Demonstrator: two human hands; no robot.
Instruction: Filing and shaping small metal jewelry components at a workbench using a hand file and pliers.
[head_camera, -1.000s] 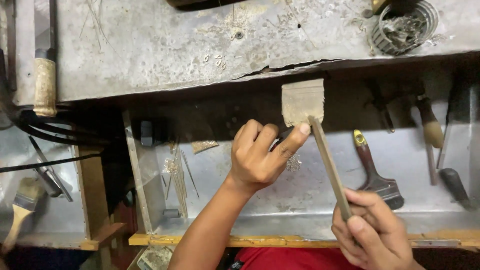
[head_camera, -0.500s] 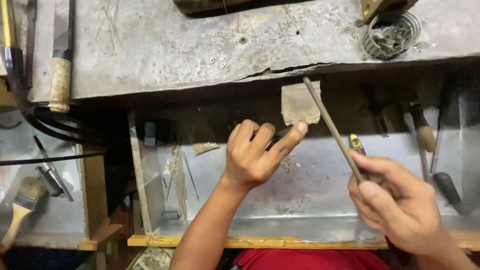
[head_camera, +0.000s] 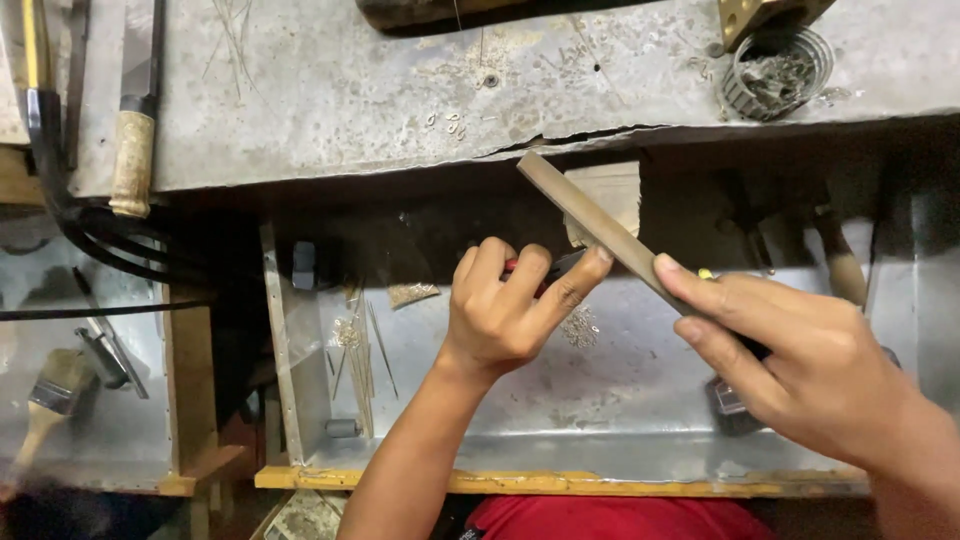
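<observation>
File (head_camera: 600, 225) now pushed further forward across wooden peg (head_camera: 612, 190) than before; right hand (head_camera: 800, 370) fingers grip it, left hand (head_camera: 510, 310) fingers pinch red-handled tool (head_camera: 535, 272).

My left grip (head_camera: 510, 315) sits mid-frame over the tray (head_camera: 600, 420); my right grip (head_camera: 800, 370) lies right of it, its file (head_camera: 600, 228) slanting up-left toward the table (head_camera: 350, 90) above. A brush (head_camera: 50, 400) lies lower left.

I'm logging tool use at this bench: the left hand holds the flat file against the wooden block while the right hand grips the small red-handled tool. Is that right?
Not quite: the hands are swapped. In the head view the right hand holds the flat file against the wooden block, and the left hand grips the small red-handled tool.
</observation>
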